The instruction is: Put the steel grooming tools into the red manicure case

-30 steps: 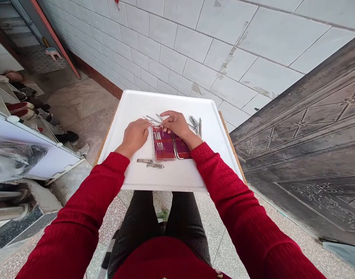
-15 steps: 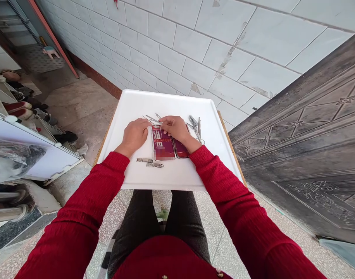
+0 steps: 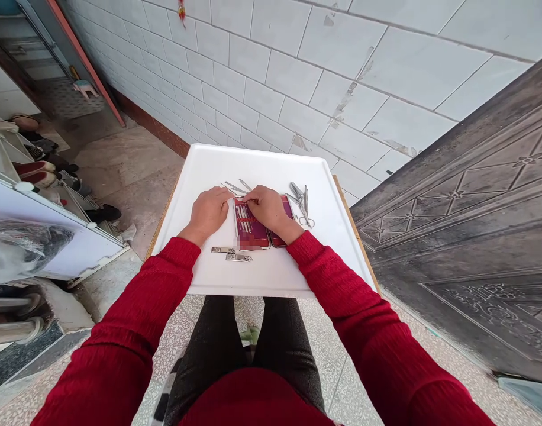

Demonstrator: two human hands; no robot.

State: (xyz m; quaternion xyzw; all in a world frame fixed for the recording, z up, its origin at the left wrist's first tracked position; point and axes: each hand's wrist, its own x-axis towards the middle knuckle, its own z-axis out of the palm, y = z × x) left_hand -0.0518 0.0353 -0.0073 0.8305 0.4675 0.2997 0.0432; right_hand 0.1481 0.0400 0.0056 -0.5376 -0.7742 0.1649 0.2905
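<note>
An unfolded manicure case [image 3: 255,242] with a dark red and purple lining lies on the white tabletop [image 3: 262,278]. Several slim metal tools [image 3: 243,220] sit under the loops of its left half. At the case's upper left corner, my left hand [image 3: 209,212] is closed, its fingertips on the edge. My right hand [image 3: 268,208] reaches over the case in a pinch at the top of the left half; what the fingers hold is hidden. Just beyond both hands lie thin metal tools [image 3: 235,187]. Two nail clippers, an upper one [image 3: 222,250] and a lower one [image 3: 238,257], rest nearer me.
Right of the case are small scissors [image 3: 307,222] and metal nippers [image 3: 295,190]. A tiled wall [image 3: 271,77] rises behind the table, with a dark carved door [image 3: 452,236] to the right. A rack with shoes [image 3: 35,174] stands at left.
My view has tilted up slightly, so the table sits a little lower. My right hand has shifted slightly over the case, and the tools in the left half's loops show more.
</note>
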